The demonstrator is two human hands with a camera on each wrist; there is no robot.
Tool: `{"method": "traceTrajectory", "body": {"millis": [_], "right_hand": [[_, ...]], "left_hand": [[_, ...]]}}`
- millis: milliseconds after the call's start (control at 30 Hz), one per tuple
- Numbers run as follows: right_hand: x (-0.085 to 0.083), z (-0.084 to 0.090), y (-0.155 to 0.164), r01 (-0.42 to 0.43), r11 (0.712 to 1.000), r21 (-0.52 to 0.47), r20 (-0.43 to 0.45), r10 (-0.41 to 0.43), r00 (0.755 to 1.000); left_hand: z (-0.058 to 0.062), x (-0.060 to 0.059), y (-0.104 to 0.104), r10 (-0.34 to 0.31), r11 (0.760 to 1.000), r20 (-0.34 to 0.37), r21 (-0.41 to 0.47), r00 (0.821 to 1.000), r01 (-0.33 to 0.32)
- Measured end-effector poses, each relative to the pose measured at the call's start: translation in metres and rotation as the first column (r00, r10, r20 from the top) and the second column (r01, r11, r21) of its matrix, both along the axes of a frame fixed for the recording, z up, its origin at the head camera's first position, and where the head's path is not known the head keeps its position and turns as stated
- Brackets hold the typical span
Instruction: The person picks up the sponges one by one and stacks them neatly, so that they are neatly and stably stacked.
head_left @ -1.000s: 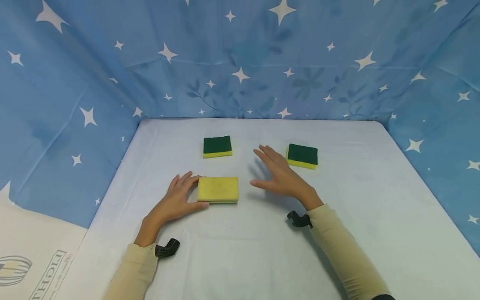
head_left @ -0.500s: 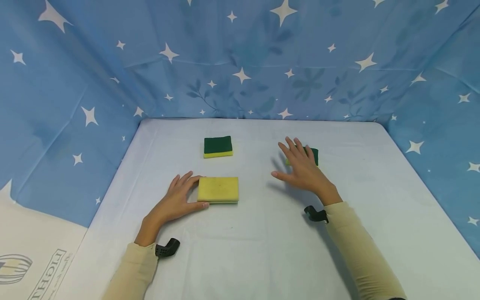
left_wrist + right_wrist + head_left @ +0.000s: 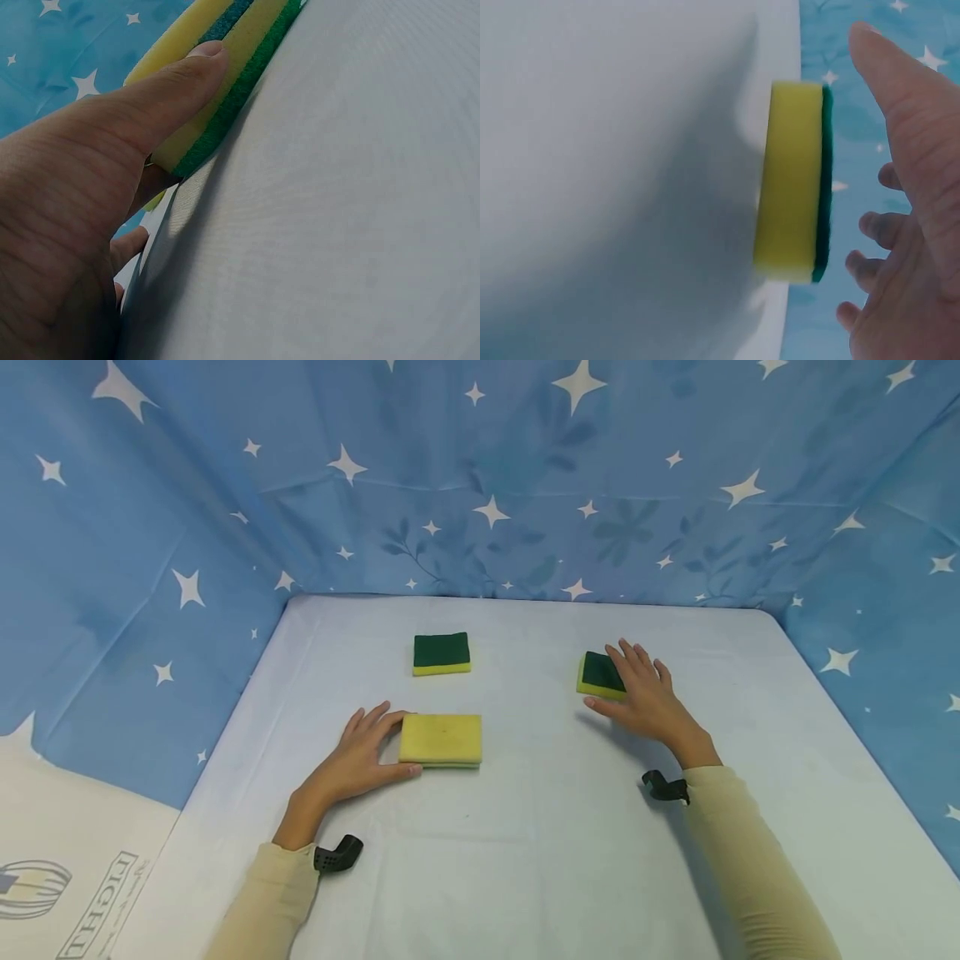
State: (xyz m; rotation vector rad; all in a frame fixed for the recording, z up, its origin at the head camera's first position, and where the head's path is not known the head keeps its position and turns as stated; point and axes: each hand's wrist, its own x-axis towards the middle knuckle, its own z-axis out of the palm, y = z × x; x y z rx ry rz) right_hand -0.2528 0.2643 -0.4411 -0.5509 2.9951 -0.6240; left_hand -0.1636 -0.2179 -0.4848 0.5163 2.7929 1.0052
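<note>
Gripping the left end of a two-sponge stack [image 3: 440, 740], our left hand [image 3: 358, 760] is curling its thumb along the near side and its fingers around the far side; we are seeing yellow foam on top and green pad layers in the left wrist view. Our right hand [image 3: 647, 697] is lying over a green-topped sponge [image 3: 597, 676], fingers spread and only slightly bent above its green face, the thumb reaching along its near edge; we cannot tell whether it is touching. That sponge is lying toward the table's [image 3: 525, 860] far right. Another green-topped sponge [image 3: 442, 653] is sitting beyond the stack, toward the far edge.
</note>
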Motion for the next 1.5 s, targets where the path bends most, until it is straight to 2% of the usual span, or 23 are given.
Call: {"method": "traceTrajectory", "body": {"millis": [400, 767, 1167, 1500], "right_hand": [[-0.008, -0.012, 0.022, 0.07, 0.997, -0.018, 0.08, -0.068, 0.994], [-0.007, -0.019, 0.036, 0.111, 0.992, -0.055, 0.135, -0.102, 0.986], [-0.008, -0.022, 0.045, 0.147, 0.981, -0.124, 0.171, -0.125, 0.977], [-0.009, -0.031, 0.047, 0.164, 0.974, -0.155, 0.15, -0.141, 0.979]], "left_hand": [[-0.001, 0.0, 0.0, 0.0, 1.0, 0.003, 0.002, 1.0, 0.0], [0.001, 0.001, 0.001, 0.005, 1.0, 0.013, -0.004, 1.0, -0.005], [0.001, 0.001, 0.001, 0.01, 1.0, 0.011, -0.005, 1.0, -0.01], [0.002, 0.001, 0.001, 0.003, 1.0, -0.001, -0.011, 1.0, -0.003]]}}
